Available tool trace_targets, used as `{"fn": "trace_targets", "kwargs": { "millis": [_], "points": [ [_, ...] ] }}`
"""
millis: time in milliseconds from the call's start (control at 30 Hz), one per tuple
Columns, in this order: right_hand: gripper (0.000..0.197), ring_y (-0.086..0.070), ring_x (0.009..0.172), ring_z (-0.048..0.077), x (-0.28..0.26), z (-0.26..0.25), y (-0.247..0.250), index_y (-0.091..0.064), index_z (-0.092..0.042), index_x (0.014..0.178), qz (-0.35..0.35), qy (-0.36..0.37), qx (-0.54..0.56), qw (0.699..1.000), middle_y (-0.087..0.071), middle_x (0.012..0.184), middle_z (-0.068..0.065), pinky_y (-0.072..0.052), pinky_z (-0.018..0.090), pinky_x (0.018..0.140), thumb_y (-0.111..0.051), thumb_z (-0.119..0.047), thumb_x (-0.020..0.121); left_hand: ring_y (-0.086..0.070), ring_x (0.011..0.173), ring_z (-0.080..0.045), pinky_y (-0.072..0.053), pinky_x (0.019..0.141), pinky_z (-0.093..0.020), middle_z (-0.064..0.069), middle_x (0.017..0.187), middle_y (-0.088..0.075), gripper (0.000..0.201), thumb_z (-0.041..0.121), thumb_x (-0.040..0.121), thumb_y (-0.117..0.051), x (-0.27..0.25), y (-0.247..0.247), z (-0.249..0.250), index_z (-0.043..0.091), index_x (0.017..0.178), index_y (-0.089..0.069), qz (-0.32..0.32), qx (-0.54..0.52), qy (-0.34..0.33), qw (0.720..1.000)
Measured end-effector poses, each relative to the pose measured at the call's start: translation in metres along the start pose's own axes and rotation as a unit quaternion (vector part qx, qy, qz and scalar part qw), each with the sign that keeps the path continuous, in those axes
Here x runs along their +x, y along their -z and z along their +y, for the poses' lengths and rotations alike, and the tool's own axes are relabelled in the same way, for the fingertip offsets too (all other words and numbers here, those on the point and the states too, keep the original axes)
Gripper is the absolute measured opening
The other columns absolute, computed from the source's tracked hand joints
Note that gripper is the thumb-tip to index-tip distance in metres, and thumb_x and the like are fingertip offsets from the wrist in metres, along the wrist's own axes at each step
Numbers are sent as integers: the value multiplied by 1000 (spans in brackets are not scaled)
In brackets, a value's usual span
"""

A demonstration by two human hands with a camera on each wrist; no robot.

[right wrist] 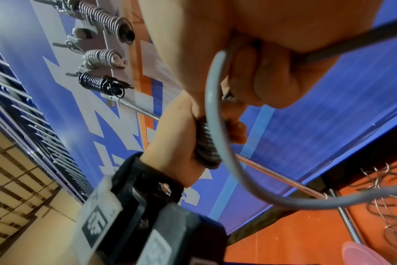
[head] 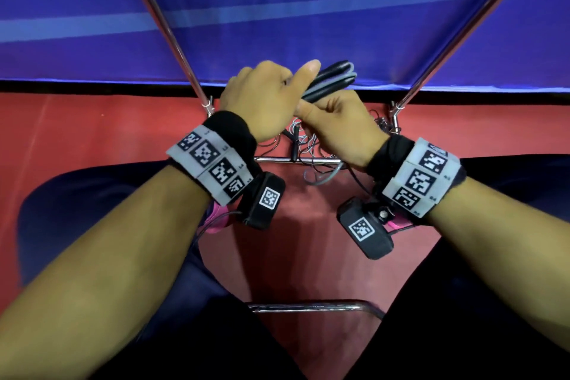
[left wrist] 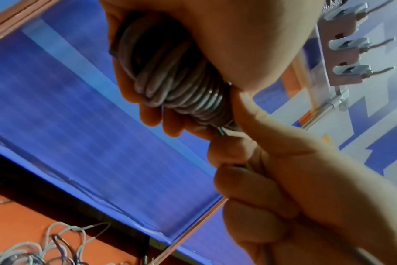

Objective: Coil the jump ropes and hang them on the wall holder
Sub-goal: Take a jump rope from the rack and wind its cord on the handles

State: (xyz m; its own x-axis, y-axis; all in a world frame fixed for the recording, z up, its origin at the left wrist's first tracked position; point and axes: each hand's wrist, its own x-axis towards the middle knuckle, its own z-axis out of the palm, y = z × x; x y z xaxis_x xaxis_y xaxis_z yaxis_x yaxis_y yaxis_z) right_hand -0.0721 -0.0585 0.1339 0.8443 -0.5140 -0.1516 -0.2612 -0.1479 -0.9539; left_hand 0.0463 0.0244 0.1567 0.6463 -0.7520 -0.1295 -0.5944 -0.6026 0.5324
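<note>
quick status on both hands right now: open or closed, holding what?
Left hand: closed, grip wrapped round the coiled grey jump rope.
Right hand: closed, fingers curled on that rope's loose tail.

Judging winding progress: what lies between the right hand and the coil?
A short stretch of rope joins right hand to coil, shown in left wrist view.

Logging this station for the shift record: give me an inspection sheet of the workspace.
Surface: red floor; no table seen.
Job's things: grey coil in hand; holder carries three coiled ropes, some hooks bare.
Clutter: loose ropes tangled on floor.
Grippers: left hand grips coil; right hand grips its tail.
Cables: thin leads at wrist cameras.
Surroundings: blue banner, metal stand legs.
</note>
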Motion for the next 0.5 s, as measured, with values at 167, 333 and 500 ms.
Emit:
{"fn": "trace_targets", "kwargs": {
  "millis": [167,333,500],
  "points": [
    [46,-28,37,6,7,-2,5,-56,-9,56,-28,13,-21,999,-37,37,-10,-25,16,42,-62,-24,98,-43,78,-41,-36,75,-46,-2,63,-44,48,43,108,-24,1,5,-1,16,69,-33,20,42,-92,995],
    [34,-26,39,3,7,-2,9,-55,-17,64,-104,2,-7,995,-36,44,-14,-25,14,42,-61,-9,97,-42,76,-42,-36,72,-45,0,55,-34,59,45,109,-26,2,7,-1,15,58,-30,42,26,-63,997],
    [28,-32,41,5,5,-2,14,-63,-24,95,-162,9,7,987,-67,75,-2,-30,18,40,-53,2,98,-46,75,-44,-40,71,-48,-6,56,-34,63,49,107,-25,6,7,-7,14,55,-30,58,9,-37,998]
  ]
}}
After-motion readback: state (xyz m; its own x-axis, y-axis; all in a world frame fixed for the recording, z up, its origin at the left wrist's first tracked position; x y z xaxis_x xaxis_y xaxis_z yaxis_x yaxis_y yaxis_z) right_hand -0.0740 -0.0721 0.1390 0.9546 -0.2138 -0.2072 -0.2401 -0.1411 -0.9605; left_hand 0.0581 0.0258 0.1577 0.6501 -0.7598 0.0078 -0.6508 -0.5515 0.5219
